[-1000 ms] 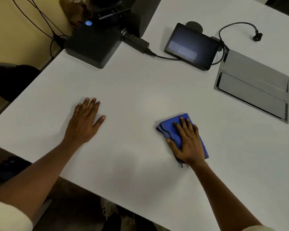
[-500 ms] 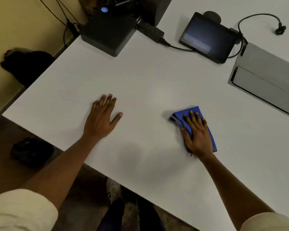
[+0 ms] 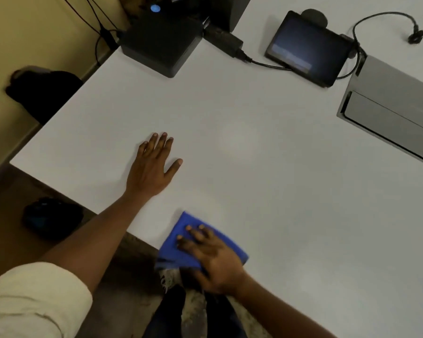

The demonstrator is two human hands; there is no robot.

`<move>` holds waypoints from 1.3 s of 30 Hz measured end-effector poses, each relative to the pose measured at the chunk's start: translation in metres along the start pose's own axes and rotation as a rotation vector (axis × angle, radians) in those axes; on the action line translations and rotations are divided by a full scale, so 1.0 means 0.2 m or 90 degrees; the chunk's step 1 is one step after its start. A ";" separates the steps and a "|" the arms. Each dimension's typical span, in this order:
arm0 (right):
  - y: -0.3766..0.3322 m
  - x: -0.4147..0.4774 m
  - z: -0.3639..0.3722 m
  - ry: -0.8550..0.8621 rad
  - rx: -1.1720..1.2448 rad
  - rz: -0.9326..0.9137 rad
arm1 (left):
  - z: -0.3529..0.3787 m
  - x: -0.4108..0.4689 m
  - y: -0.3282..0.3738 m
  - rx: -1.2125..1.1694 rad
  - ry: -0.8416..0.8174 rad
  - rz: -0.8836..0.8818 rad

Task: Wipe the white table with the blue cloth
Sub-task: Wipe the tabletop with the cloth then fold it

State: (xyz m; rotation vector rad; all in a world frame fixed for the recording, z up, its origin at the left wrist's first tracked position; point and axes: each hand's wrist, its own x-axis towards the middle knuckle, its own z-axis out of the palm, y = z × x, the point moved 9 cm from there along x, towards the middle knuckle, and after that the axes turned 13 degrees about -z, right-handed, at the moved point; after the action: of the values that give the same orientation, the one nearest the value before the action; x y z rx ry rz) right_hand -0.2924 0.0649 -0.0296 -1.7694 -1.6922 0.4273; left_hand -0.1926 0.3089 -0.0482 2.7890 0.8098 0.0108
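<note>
The blue cloth (image 3: pixel 181 242) lies folded at the near edge of the white table (image 3: pixel 266 167), with one corner hanging over the edge. My right hand (image 3: pixel 213 259) presses flat on top of it, fingers spread, covering its right half. My left hand (image 3: pixel 154 164) rests palm down on the bare tabletop further in and to the left, fingers apart, holding nothing.
At the back left stands a black box (image 3: pixel 164 47) with a blue light and cables. A dark tablet (image 3: pixel 308 48) with a cable leans at the back, a grey flat case (image 3: pixel 396 108) lies at the right. Below the table edge are my legs and a dark object (image 3: pixel 51 218) on the floor.
My right hand has dragged the blue cloth toward me and to the left, from the middle of the table to its near edge. My left hand stays planted in place.
</note>
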 end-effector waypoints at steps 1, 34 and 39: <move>-0.07 0.04 0.10 -0.026 0.058 -0.012 | 0.00 0.00 0.00 0.001 -0.002 0.000; 0.81 -0.31 -1.03 0.683 0.364 0.613 | -0.01 -0.08 1.05 -0.711 -0.312 -0.131; 0.91 -0.45 -0.97 0.687 0.611 0.635 | 0.01 -0.02 1.13 -0.664 -0.274 -0.105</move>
State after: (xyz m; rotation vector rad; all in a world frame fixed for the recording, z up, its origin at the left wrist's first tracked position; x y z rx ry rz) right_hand -0.0405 -0.0589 -0.0206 -1.4436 0.2285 0.4358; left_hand -0.0770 0.1216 0.0024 1.6590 0.6466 -0.1459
